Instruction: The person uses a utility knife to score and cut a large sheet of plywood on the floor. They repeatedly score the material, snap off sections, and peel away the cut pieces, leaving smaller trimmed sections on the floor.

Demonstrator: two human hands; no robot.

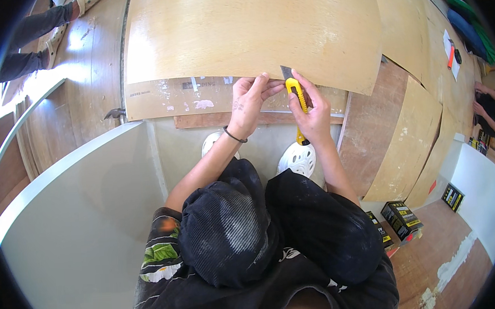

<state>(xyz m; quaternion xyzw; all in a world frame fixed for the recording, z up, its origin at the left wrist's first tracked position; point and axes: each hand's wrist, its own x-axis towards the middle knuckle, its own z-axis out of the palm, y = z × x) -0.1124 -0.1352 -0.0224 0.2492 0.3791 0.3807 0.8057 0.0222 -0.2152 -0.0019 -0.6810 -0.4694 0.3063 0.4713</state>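
A large thin plywood sheet (251, 29) lies in front of me, its near edge running just beyond my hands. My left hand (247, 106) pinches that edge, the thumb on top and the other fingers curled below it. In my right hand (315, 112) is a yellow utility knife (295, 92) with black parts, gripped around its body. Its grey blade is out and points away from me, close to the sheet's near edge; whether it touches the wood I cannot tell. Under the sheet a brown cardboard-like panel (199, 103) shows, marked with white smears.
A hammer head (114, 114) lies at the left beside a curved pale panel edge (62, 176). More plywood pieces (408, 139) cover the floor at right, near black-and-yellow boxes (401, 218). Another person's legs (36, 40) are at upper left; other people sit at far right.
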